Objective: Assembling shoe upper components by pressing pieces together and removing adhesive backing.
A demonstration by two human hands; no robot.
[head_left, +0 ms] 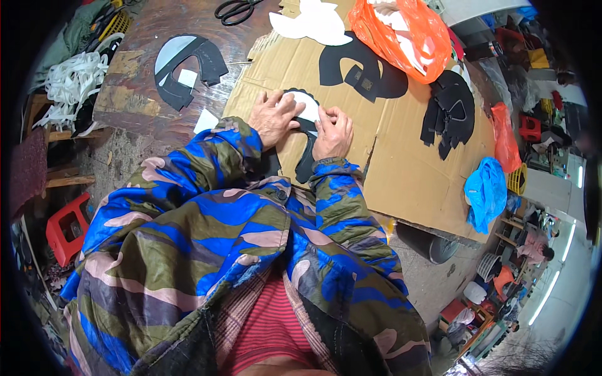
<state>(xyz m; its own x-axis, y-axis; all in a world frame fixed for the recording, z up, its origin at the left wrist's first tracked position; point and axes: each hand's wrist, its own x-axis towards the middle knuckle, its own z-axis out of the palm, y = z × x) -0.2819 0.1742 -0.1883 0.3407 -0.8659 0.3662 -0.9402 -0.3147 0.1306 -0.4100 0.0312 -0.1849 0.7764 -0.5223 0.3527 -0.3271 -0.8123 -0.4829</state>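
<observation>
A black, U-shaped shoe-upper piece (pixel 305 160) with a scalloped top edge lies on the cardboard in front of me. A white curved lining piece (pixel 305 104) sits over its rounded end. My left hand (pixel 273 118) is at the left side of the curve, its fingers bent and pressing onto the piece. At the right edge my right hand (pixel 333 131) is closed, thumb and forefinger pinching at the white lining's border. The palms and fingers cover part of both sides of the piece.
Flat cardboard (pixel 404 163) covers much of the wooden table (pixel 135 69). Other black upper pieces (pixel 364 72) lie beyond my hands, with a black stack (pixel 448 113) at the right. An orange plastic bag (pixel 401 37), white cutouts (pixel 311 22) and black scissors (pixel 236 10) are at the back.
</observation>
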